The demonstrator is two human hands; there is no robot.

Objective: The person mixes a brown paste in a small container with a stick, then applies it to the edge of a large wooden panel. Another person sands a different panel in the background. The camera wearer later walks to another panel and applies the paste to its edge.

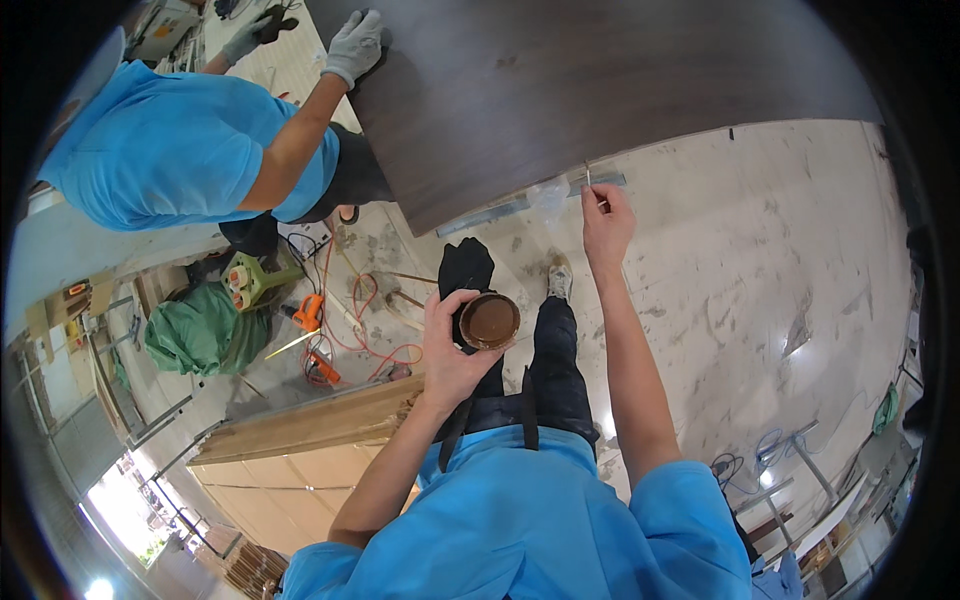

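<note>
My left hand (450, 345) is closed round a small round tub of brown paint (490, 320), held in front of my legs with its open top facing up. Pinched in the fingers of my right hand (608, 225) is a thin small brush (588, 174). Its dark tip reaches the near edge of a large dark brown panel (600, 75); whether it touches the edge I cannot tell. Beneath that edge, a grey metal strip (485, 217) and a piece of clear plastic (548, 200) show.
At the left a co-worker in blue rests a gloved hand (355, 48) on the panel. Orange power tools (308, 312), a cord (352, 342), and a green cover (205, 330) lie on the floor. Stacked brown boards (300, 435) stand near my left arm.
</note>
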